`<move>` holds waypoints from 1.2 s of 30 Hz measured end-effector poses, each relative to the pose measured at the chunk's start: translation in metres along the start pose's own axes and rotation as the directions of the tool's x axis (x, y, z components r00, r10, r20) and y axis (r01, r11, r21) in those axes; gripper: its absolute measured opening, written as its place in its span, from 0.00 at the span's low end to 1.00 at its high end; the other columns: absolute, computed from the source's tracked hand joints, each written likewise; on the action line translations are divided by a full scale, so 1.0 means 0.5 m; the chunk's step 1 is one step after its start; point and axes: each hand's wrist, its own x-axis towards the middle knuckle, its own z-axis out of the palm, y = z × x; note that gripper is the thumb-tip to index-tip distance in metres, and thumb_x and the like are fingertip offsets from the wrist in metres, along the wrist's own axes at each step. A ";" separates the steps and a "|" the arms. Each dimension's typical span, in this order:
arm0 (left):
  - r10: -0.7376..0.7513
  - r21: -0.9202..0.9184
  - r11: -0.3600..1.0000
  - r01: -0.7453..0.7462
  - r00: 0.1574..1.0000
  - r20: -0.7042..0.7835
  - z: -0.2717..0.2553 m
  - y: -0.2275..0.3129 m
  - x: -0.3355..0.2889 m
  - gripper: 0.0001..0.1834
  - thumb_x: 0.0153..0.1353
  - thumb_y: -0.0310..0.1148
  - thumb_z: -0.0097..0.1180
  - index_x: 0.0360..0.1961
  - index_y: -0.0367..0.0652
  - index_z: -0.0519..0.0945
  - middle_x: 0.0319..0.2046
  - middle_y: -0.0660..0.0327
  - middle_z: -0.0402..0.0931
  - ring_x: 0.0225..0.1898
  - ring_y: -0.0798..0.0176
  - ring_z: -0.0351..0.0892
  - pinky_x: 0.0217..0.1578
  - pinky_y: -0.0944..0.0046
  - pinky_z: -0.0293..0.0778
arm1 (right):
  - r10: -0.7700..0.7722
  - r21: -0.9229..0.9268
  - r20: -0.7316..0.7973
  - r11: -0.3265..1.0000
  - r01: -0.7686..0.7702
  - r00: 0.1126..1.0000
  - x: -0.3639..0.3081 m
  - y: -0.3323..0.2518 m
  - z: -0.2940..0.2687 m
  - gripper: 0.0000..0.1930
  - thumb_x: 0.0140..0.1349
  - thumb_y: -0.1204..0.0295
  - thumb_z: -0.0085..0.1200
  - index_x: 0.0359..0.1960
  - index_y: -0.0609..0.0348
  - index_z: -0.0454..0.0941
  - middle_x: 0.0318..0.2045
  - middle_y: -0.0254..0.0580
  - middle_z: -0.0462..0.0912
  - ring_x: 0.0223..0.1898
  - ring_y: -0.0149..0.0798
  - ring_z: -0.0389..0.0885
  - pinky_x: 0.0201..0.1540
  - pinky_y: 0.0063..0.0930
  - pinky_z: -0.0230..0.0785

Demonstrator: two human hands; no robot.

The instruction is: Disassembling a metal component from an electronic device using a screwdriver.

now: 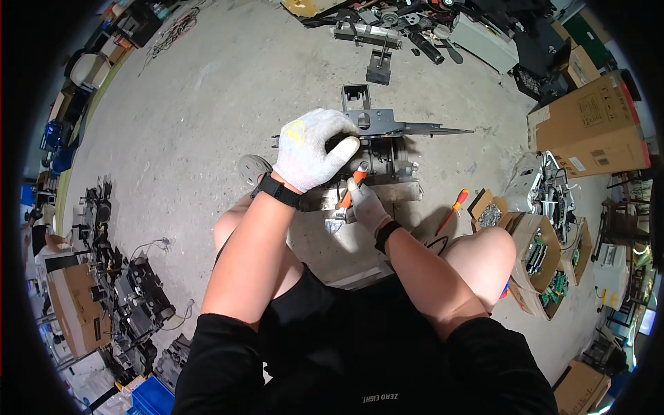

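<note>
In front of me on the floor stands a dark grey metal machine assembly (377,123), with a flat bracket along its far side. My left hand (315,149), in a white glove, curls its fingers and thumb around the near left edge of this assembly. What lies inside that grip is partly hidden. Closer to me, my gloved right hand (369,207) is closed on an orange-handled hand tool (360,174). Its head touches or hovers by the assembly's near side; I cannot tell which. A pale metal bar (404,191) runs along that side.
A red-and-yellow screwdriver (459,200) lies to the right, beside an open box of screws (490,213). Cartons with green circuit boards (555,287) stand farther right. A grey disc (254,169) lies near my left knee. Dismantled black parts (135,297) line the left; scrap (415,31) is piled beyond.
</note>
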 end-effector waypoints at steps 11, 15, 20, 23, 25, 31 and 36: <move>0.016 -0.018 1.000 -0.016 1.000 0.003 -0.001 -0.003 0.002 0.16 0.58 0.45 0.54 0.34 0.44 0.83 0.34 0.57 0.82 0.38 0.50 0.82 0.40 0.58 0.76 | 0.062 0.536 0.504 0.760 -0.368 0.861 -0.010 -0.011 -0.004 0.17 0.60 0.77 0.57 0.51 0.56 0.72 0.42 0.40 0.79 0.42 0.39 0.83 0.43 0.30 0.79; 0.015 -0.025 1.000 -0.015 1.000 0.007 0.005 0.003 0.009 0.16 0.58 0.45 0.53 0.34 0.44 0.83 0.34 0.57 0.83 0.38 0.50 0.82 0.41 0.58 0.76 | -0.189 0.370 0.472 0.929 0.002 0.861 -0.027 -0.039 -0.002 0.16 0.67 0.74 0.50 0.55 0.60 0.67 0.46 0.45 0.79 0.49 0.47 0.83 0.49 0.43 0.80; 0.005 -0.036 0.999 -0.004 1.000 0.017 0.005 0.001 0.007 0.16 0.58 0.44 0.53 0.34 0.43 0.83 0.34 0.57 0.83 0.38 0.50 0.82 0.42 0.57 0.76 | -0.045 0.432 0.447 0.885 -0.171 0.893 -0.034 -0.062 0.014 0.18 0.68 0.69 0.52 0.56 0.60 0.67 0.45 0.45 0.80 0.50 0.45 0.83 0.50 0.42 0.79; 0.004 -0.026 1.000 -0.003 1.000 0.025 0.006 0.001 0.008 0.16 0.58 0.43 0.53 0.34 0.42 0.83 0.34 0.56 0.83 0.38 0.50 0.82 0.42 0.57 0.77 | -0.478 -0.066 0.370 0.842 0.536 0.796 -0.017 -0.052 0.002 0.17 0.61 0.66 0.59 0.50 0.56 0.75 0.44 0.41 0.81 0.47 0.45 0.82 0.49 0.39 0.78; 0.006 -0.031 1.000 -0.005 1.000 0.026 0.007 0.003 0.011 0.16 0.58 0.43 0.53 0.34 0.42 0.83 0.34 0.56 0.83 0.38 0.50 0.82 0.42 0.57 0.77 | -0.710 -0.518 0.549 0.126 0.846 0.441 -0.007 -0.039 -0.005 0.16 0.57 0.65 0.61 0.46 0.54 0.79 0.43 0.39 0.82 0.45 0.45 0.82 0.48 0.38 0.77; -0.004 -0.031 1.000 0.005 1.000 0.024 0.002 0.003 0.008 0.15 0.57 0.42 0.54 0.34 0.42 0.83 0.34 0.56 0.83 0.38 0.50 0.83 0.41 0.58 0.77 | -0.736 -0.511 0.495 0.184 0.839 0.463 -0.020 -0.038 0.012 0.08 0.59 0.78 0.55 0.40 0.62 0.80 0.37 0.43 0.79 0.45 0.44 0.77 0.49 0.31 0.72; 0.015 -0.048 0.999 -0.015 1.000 0.005 0.003 0.003 0.010 0.14 0.56 0.41 0.55 0.34 0.42 0.83 0.34 0.56 0.83 0.38 0.50 0.83 0.41 0.57 0.77 | -0.129 0.343 0.295 0.939 0.021 0.947 0.005 -0.032 0.016 0.06 0.68 0.77 0.50 0.44 0.64 0.74 0.36 0.39 0.80 0.39 0.34 0.80 0.45 0.26 0.74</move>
